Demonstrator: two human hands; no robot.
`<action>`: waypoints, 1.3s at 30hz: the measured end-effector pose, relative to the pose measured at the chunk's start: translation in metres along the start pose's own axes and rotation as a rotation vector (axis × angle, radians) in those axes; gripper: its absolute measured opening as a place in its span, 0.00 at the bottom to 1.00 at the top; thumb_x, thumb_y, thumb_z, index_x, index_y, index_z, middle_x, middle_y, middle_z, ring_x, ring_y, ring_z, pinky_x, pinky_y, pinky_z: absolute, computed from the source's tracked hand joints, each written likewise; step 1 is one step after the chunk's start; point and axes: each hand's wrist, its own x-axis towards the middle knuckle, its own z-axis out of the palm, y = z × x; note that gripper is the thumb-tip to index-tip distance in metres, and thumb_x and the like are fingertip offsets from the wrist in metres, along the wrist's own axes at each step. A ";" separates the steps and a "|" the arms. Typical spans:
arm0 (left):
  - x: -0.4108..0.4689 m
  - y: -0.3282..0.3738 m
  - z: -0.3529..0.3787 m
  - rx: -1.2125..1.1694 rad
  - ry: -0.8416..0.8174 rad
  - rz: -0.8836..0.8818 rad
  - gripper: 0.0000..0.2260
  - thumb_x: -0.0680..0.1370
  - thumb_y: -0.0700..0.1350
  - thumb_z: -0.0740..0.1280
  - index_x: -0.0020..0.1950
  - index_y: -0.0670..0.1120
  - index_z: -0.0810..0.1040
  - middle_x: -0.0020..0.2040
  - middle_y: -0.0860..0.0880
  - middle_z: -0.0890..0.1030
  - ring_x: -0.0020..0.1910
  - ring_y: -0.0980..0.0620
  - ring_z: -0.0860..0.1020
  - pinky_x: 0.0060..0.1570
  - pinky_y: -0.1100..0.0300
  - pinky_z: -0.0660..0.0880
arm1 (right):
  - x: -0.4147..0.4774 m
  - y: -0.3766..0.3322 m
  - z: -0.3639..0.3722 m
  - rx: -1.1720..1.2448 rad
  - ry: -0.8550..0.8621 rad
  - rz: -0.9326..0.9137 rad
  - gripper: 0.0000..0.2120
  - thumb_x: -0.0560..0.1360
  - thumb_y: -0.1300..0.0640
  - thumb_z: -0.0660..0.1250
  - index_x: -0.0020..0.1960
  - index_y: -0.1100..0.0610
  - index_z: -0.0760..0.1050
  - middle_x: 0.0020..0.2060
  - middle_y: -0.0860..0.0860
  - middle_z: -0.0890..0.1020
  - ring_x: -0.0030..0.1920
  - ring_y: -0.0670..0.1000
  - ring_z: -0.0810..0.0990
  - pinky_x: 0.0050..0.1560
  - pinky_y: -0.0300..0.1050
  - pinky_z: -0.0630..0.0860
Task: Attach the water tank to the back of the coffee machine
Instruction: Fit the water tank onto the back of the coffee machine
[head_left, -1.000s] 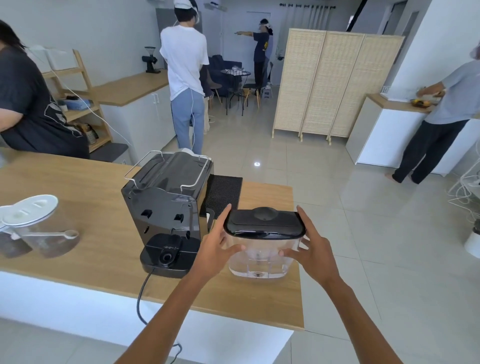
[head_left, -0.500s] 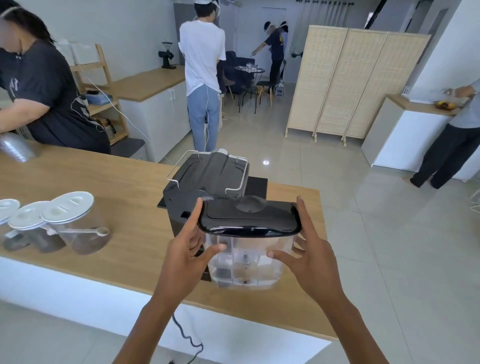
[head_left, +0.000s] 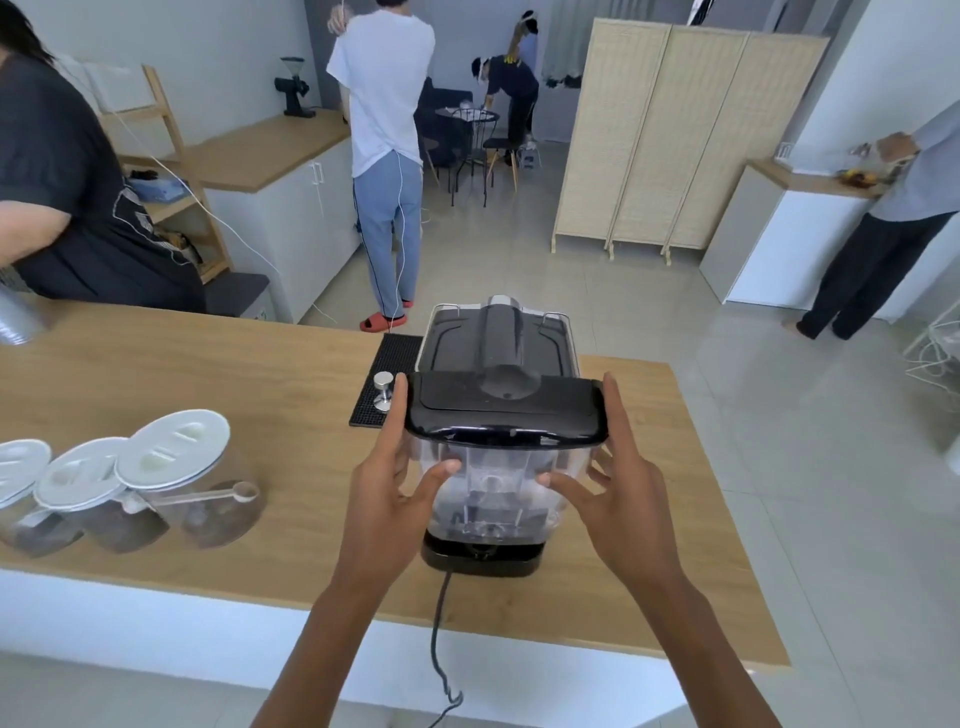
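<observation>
Holding the water tank (head_left: 498, 467) between my left hand (head_left: 387, 499) and right hand (head_left: 621, 493), at the coffee machine (head_left: 498, 348) back: rigid clear plastic, seemingly light, likely slippery; grasped by its side walls.

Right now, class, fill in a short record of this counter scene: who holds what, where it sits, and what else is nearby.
held item: clear plastic water tank with black lid
left hand: gripping the tank's left side
right hand: gripping the tank's right side
tank position: against the back of the black coffee machine, above its black base
seated: cannot tell
surface: wooden counter
nearby left: three glass jars with white lids; metal tamper on black mat
</observation>
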 end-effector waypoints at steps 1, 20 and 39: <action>0.003 -0.005 -0.002 -0.008 -0.003 0.003 0.40 0.78 0.47 0.72 0.83 0.59 0.50 0.52 0.60 0.70 0.50 0.68 0.75 0.65 0.64 0.72 | 0.002 -0.001 0.004 -0.006 0.012 0.001 0.52 0.69 0.46 0.75 0.80 0.33 0.44 0.67 0.39 0.74 0.65 0.47 0.76 0.67 0.50 0.75; 0.002 -0.066 0.006 -0.033 -0.098 -0.051 0.37 0.78 0.55 0.68 0.81 0.66 0.49 0.50 0.53 0.74 0.47 0.54 0.73 0.52 0.61 0.71 | -0.010 0.023 0.044 -0.123 0.067 0.050 0.47 0.73 0.46 0.72 0.82 0.40 0.44 0.65 0.25 0.68 0.61 0.46 0.80 0.63 0.43 0.76; 0.000 -0.058 0.009 0.047 -0.073 -0.058 0.38 0.76 0.63 0.64 0.80 0.68 0.45 0.78 0.56 0.69 0.73 0.60 0.71 0.70 0.68 0.66 | -0.015 0.041 0.048 -0.164 0.098 0.061 0.50 0.74 0.49 0.74 0.81 0.37 0.41 0.68 0.37 0.71 0.68 0.54 0.77 0.62 0.47 0.76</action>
